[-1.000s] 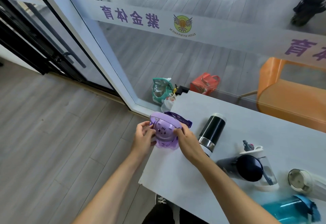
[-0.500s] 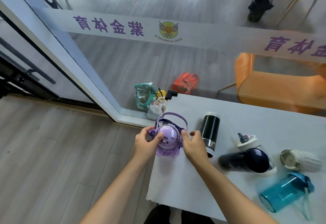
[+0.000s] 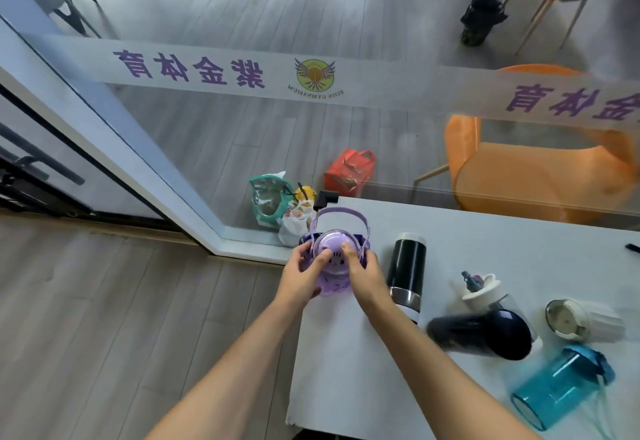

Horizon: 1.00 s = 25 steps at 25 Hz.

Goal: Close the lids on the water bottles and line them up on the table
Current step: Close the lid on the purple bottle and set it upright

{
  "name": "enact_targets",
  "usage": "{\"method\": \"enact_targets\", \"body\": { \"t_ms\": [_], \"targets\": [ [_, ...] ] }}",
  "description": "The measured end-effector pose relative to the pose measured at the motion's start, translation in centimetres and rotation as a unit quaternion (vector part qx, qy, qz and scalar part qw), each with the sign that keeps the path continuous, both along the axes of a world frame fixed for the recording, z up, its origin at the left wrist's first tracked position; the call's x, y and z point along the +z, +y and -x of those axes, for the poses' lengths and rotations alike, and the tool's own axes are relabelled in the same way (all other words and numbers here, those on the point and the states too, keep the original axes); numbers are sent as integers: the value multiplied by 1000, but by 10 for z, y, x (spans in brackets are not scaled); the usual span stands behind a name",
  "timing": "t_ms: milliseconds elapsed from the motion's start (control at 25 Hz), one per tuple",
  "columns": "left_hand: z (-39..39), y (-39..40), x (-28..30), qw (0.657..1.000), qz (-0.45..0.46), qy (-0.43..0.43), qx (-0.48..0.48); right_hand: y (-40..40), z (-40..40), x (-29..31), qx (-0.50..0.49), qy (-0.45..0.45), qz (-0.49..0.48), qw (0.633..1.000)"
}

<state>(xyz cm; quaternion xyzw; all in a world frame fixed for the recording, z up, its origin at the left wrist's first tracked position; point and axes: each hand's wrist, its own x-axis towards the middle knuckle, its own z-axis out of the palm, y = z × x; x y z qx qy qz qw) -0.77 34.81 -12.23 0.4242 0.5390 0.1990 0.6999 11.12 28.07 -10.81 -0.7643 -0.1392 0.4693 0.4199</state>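
A purple water bottle [image 3: 335, 266] with a domed lid and a raised carry handle stands at the left corner of the white table [image 3: 349, 363]. My left hand [image 3: 303, 275] grips its left side with the thumb on the lid. My right hand [image 3: 363, 271] grips its right side, thumb also pressed on the lid. To the right lie a black flask [image 3: 406, 270], a dark navy bottle [image 3: 481, 334] beside a white lid [image 3: 481, 289], a white bottle [image 3: 585, 320] and a teal bottle [image 3: 557, 384].
A glass wall with a printed band runs just behind the table. Beyond it stand an orange chair [image 3: 540, 176], a red bag [image 3: 349, 171] and a green bag [image 3: 268, 197] on the floor. The table's left edge drops to grey wood flooring.
The purple bottle has gone from tilted toward me to upright with its handle raised. Both thumbs have moved onto the lid. The view has shifted left and down.
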Motion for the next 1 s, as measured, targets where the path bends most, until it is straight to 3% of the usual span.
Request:
{"method": "enact_targets", "body": {
  "t_ms": [400,680,1000],
  "targets": [
    [-76,89,29,990,-138,-18,-31,82,-61,21,-41,-73,-123,989],
    [-76,78,6,995,-71,9,-73,72,-67,-4,-30,-59,-44,997],
    [-54,55,1,992,-92,24,-87,52,-51,-6,-38,-41,-6,998]
  ]
}}
